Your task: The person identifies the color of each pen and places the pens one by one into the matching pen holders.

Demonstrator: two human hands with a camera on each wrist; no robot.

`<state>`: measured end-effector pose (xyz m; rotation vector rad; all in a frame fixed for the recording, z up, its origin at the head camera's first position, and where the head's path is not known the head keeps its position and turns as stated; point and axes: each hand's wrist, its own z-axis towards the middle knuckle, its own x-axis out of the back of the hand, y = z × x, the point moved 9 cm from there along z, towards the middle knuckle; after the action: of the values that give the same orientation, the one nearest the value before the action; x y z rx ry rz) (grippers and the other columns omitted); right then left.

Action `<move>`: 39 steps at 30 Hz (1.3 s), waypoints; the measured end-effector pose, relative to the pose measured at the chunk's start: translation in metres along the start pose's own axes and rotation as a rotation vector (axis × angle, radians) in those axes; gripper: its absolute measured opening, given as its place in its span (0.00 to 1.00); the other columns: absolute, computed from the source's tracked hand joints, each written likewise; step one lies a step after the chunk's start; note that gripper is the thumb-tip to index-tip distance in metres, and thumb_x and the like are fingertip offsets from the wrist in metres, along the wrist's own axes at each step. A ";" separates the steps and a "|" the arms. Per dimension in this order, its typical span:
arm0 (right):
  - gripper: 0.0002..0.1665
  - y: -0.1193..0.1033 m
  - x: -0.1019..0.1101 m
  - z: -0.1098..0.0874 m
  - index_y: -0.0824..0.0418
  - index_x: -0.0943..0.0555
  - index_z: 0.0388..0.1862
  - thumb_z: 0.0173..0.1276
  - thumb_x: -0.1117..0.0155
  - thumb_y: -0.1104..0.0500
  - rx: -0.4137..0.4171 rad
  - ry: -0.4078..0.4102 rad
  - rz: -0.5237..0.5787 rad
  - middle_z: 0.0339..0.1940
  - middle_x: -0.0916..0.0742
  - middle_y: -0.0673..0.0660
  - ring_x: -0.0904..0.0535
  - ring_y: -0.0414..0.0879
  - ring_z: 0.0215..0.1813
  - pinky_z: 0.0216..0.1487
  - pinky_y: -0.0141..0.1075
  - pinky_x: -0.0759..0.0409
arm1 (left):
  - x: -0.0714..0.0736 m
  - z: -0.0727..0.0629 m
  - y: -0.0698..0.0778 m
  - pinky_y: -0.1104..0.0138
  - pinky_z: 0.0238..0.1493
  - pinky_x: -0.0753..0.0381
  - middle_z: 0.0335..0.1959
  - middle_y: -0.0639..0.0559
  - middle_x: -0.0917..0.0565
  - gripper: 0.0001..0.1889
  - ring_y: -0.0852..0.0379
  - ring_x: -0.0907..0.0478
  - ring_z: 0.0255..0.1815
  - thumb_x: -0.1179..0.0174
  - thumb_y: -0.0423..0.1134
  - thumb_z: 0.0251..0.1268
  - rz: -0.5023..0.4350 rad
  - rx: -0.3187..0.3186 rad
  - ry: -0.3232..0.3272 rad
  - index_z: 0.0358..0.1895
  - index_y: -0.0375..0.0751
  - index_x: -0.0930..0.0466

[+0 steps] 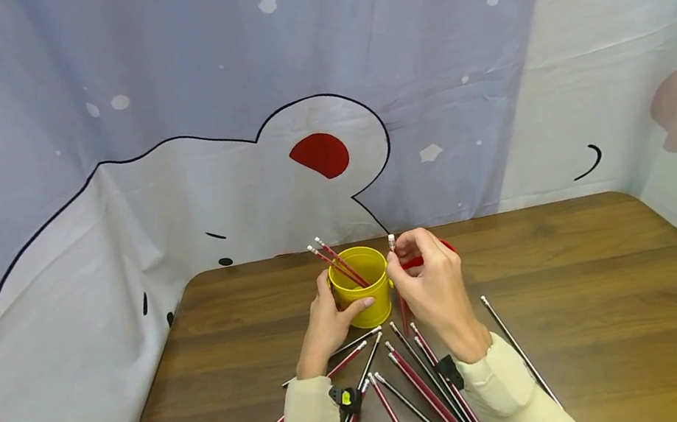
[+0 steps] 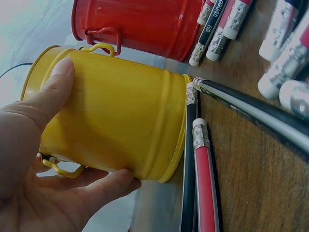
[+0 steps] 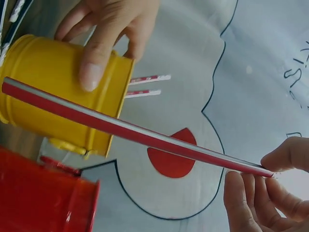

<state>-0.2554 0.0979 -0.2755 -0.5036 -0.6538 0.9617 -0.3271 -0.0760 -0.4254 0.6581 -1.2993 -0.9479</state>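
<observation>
At bottom centre, about a dozen loose red and black pencils (image 1: 396, 419) are spread on a brown wood-grain table (image 1: 597, 309) (overlap hinders an exact count). One slim red-and-silver pencil (image 3: 135, 130) is pinched near its white eraser by the right hand (image 1: 434, 281), thumb against fingertips, long axis near upright. Just left of it, mid-frame, one yellow metal bucket (image 1: 380, 299), holding two red pencils (image 1: 337, 267), is gripped round its wall by the left hand (image 1: 326, 321). Behind the right hand, one red metal bucket (image 3: 43, 193) is partly hidden.
</observation>
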 end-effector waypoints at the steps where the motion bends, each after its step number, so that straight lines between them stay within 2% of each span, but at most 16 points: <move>1: 0.05 -0.001 -0.002 0.002 0.64 0.24 0.31 0.56 0.39 0.66 0.004 -0.006 0.004 0.28 0.19 0.52 0.21 0.41 0.28 0.27 0.33 0.19 | 0.000 0.000 0.000 0.55 0.59 0.31 0.54 0.41 0.26 0.44 0.49 0.27 0.53 0.35 0.55 0.50 0.000 -0.005 0.001 0.67 0.46 0.50; 10: 0.04 -0.006 -0.010 0.013 0.61 0.23 0.33 0.58 0.38 0.63 0.002 -0.039 0.039 0.29 0.19 0.50 0.23 0.39 0.30 0.28 0.35 0.19 | -0.001 0.000 -0.003 0.56 0.58 0.29 0.52 0.46 0.26 0.43 0.52 0.26 0.51 0.35 0.55 0.50 -0.025 0.018 -0.018 0.66 0.49 0.50; 14: 0.04 -0.012 -0.013 0.020 0.61 0.22 0.33 0.59 0.37 0.62 0.013 -0.047 0.084 0.29 0.18 0.50 0.22 0.40 0.30 0.29 0.33 0.19 | -0.001 0.001 -0.005 0.57 0.57 0.28 0.51 0.46 0.26 0.44 0.52 0.26 0.51 0.35 0.55 0.50 -0.013 0.022 -0.014 0.67 0.49 0.51; 16: 0.04 -0.024 -0.011 0.025 0.64 0.22 0.33 0.59 0.37 0.65 0.018 -0.045 0.117 0.29 0.17 0.53 0.21 0.43 0.29 0.29 0.34 0.18 | -0.001 0.001 -0.005 0.57 0.57 0.28 0.52 0.46 0.26 0.44 0.52 0.26 0.51 0.36 0.55 0.50 -0.009 0.026 -0.015 0.67 0.49 0.51; 20: 0.04 -0.031 -0.012 0.035 0.65 0.21 0.33 0.59 0.37 0.66 0.035 -0.034 0.155 0.29 0.16 0.56 0.20 0.45 0.30 0.30 0.32 0.19 | -0.001 0.000 -0.005 0.56 0.57 0.29 0.53 0.45 0.26 0.43 0.52 0.26 0.52 0.36 0.54 0.51 -0.014 0.029 -0.023 0.66 0.49 0.51; 23: 0.04 -0.028 -0.015 0.043 0.62 0.21 0.34 0.60 0.37 0.62 0.050 -0.033 0.168 0.30 0.16 0.52 0.21 0.42 0.31 0.30 0.29 0.19 | -0.001 0.001 -0.005 0.57 0.58 0.29 0.53 0.45 0.26 0.43 0.52 0.27 0.53 0.36 0.54 0.50 -0.019 0.019 -0.023 0.66 0.49 0.50; 29: 0.06 -0.037 -0.017 0.056 0.62 0.21 0.35 0.61 0.38 0.60 0.067 -0.033 0.213 0.30 0.16 0.52 0.21 0.41 0.32 0.30 0.33 0.18 | -0.002 0.001 -0.007 0.57 0.59 0.30 0.55 0.47 0.27 0.44 0.52 0.28 0.55 0.37 0.58 0.49 -0.027 0.023 -0.025 0.67 0.50 0.51; 34: 0.06 -0.036 -0.017 0.059 0.64 0.21 0.35 0.61 0.38 0.62 0.053 -0.027 0.202 0.31 0.16 0.53 0.21 0.42 0.33 0.31 0.31 0.19 | -0.001 0.001 -0.006 0.57 0.60 0.31 0.55 0.48 0.27 0.44 0.52 0.28 0.55 0.36 0.57 0.50 -0.031 0.021 -0.022 0.67 0.51 0.51; 39: 0.06 -0.046 -0.014 0.057 0.69 0.22 0.35 0.60 0.39 0.67 0.032 -0.023 0.200 0.32 0.16 0.60 0.21 0.49 0.33 0.32 0.38 0.18 | -0.001 0.000 -0.004 0.57 0.60 0.31 0.56 0.47 0.28 0.43 0.52 0.28 0.55 0.36 0.55 0.50 -0.032 0.015 -0.023 0.67 0.50 0.51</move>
<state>-0.2742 0.0695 -0.2092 -0.5369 -0.6152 1.1659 -0.3284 -0.0770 -0.4298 0.6833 -1.3207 -0.9753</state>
